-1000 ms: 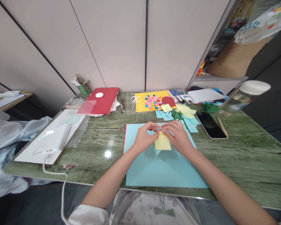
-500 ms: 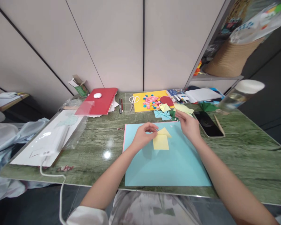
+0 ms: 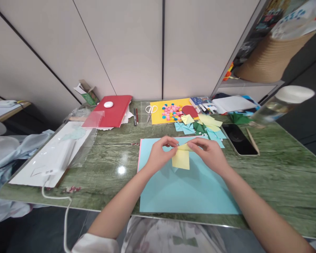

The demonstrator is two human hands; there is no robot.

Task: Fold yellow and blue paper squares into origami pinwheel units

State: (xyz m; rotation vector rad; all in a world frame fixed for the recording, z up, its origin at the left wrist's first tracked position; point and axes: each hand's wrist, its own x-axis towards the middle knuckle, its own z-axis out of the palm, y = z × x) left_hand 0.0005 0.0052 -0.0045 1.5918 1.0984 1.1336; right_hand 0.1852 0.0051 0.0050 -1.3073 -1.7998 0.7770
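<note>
A small yellow paper (image 3: 181,159), folded at its top, hangs between both hands just above a large light-blue sheet (image 3: 184,189) on the green table (image 3: 279,175). My left hand (image 3: 159,155) pinches the paper's upper left edge with thumb and fingertips. Pinching the upper right edge is my right hand (image 3: 210,154), fingers curled. Both hands are closed on the same paper.
Behind the hands lie folded blue, yellow and green paper pieces (image 3: 205,128), a yellow sheet with small pink and blue bits (image 3: 171,113), scissors (image 3: 150,110), pens (image 3: 135,116) and a red folder (image 3: 110,110). A phone (image 3: 238,138) and wooden stick (image 3: 252,140) lie right; a bottle (image 3: 281,103) stands beyond. A white board with cable (image 3: 55,154) lies left.
My right hand, which had reached away toward the paper pieces half a second ago, has come back and taken the yellow paper's top right edge. The left hand kept its hold.
</note>
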